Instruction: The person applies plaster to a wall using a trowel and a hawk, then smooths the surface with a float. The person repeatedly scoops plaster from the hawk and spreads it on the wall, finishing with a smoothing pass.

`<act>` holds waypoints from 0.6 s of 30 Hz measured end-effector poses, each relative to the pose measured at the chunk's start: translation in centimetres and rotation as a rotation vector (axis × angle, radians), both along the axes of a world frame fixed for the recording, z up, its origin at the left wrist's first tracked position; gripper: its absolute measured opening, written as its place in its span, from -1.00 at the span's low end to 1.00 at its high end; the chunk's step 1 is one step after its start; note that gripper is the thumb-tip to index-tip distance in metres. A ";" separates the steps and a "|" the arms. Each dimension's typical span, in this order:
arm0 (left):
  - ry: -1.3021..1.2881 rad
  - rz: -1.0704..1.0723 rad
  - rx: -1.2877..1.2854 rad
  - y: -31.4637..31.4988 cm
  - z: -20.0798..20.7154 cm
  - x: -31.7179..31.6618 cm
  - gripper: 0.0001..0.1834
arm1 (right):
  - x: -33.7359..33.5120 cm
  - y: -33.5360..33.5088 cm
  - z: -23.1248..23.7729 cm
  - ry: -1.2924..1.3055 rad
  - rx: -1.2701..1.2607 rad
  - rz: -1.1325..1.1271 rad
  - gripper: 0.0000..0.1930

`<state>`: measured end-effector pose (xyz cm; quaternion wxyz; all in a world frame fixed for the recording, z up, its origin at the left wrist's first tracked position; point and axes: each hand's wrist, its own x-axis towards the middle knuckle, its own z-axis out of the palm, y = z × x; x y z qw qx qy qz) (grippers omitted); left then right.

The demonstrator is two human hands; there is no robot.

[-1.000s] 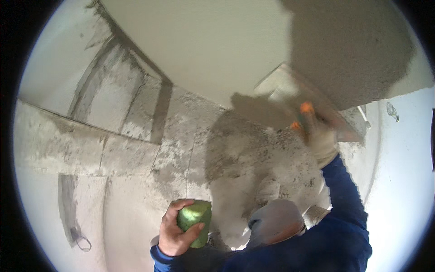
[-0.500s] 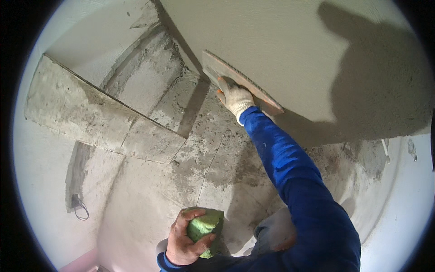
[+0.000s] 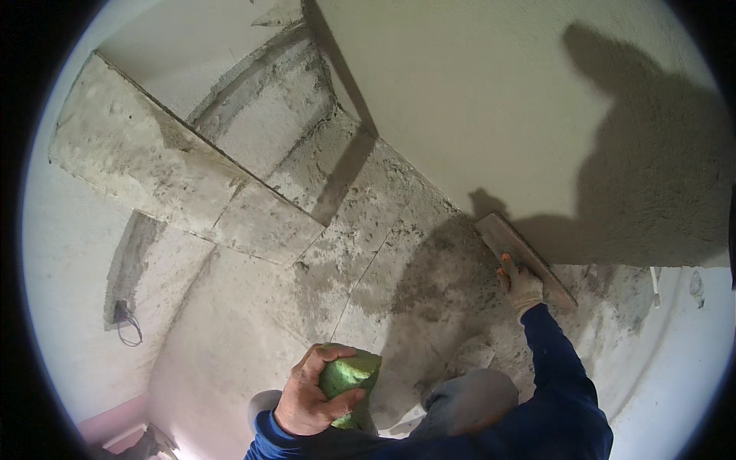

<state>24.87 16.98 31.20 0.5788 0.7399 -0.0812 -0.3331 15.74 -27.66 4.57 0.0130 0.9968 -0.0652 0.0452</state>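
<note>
Bare and curled, my left hand (image 3: 308, 392) grips a green sponge (image 3: 346, 379) low in the picture, close to my body. On my right hand (image 3: 524, 293) is a pale knitted glove with orange at the fingertips. That hand is closed round a plastering float (image 3: 529, 257), a long flat rectangular board whose handle is hidden by the fingers. The float lies aslant at the lower border of the smooth grey plastered wall (image 3: 460, 100). Whether its face touches the plaster, I cannot tell.
A long stained board or ledge (image 3: 184, 169) juts out at the left. Stained, splattered concrete (image 3: 368, 245) spreads below the wall. Wires (image 3: 129, 326) poke from a patched channel in the left wall. My knee (image 3: 479, 399) shows at the bottom, and a dark shadow (image 3: 644, 146) falls on the plaster.
My right hand has brought the float down and to the right along the wall, closer to my body. My left hand keeps the sponge in nearly the same place. The view has shifted slightly.
</note>
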 end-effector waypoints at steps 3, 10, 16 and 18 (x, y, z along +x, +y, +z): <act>0.020 0.000 0.108 0.0 0.1 0.0 -0.43 | 3.4 1.4 -1.1 0.061 0.013 -0.032 -0.48; -0.004 0.188 0.057 0.3 2.0 -2.6 -0.42 | 17.7 6.2 -1.1 0.232 0.179 0.153 -0.42; 0.038 0.326 0.159 0.6 2.6 -6.0 -0.50 | 33.2 13.2 -1.9 0.251 0.061 0.200 -0.32; -0.022 0.304 0.208 0.4 3.0 -6.6 -0.52 | 36.5 15.8 0.0 0.203 -0.037 0.164 -0.32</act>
